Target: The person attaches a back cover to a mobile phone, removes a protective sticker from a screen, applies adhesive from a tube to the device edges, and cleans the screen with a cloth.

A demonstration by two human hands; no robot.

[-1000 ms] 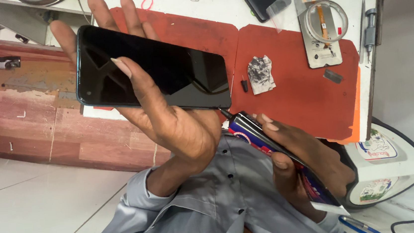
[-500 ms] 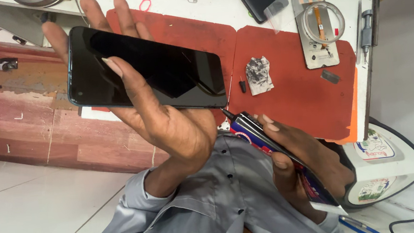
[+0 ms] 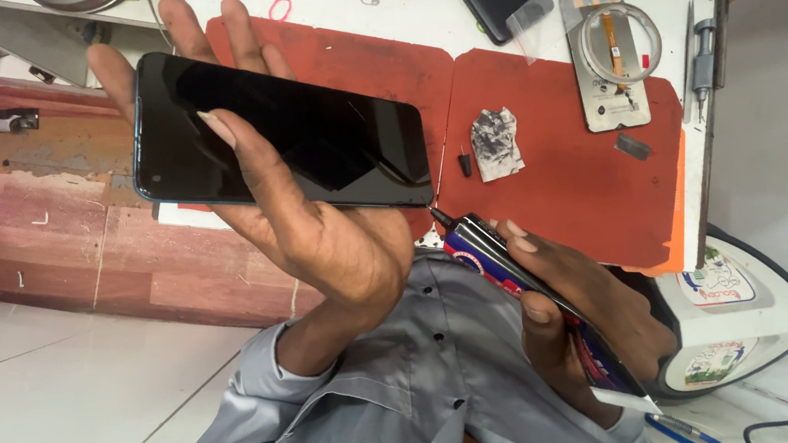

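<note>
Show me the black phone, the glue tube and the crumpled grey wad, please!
black phone [image 3: 312, 148], head view, middle of its dark screen.
glue tube [image 3: 482, 247], head view, upper body near the black nozzle.
crumpled grey wad [image 3: 495, 143], head view, its centre, on the red mat.

The phone [image 3: 283, 150] is black and flat, with a dark, shiny screen facing up. It lies tilted across an open palm, above the red mat. The glue tube [image 3: 534, 304] is dark with red and blue print, maybe glue, its thin black tip near the phone's corner.
</note>
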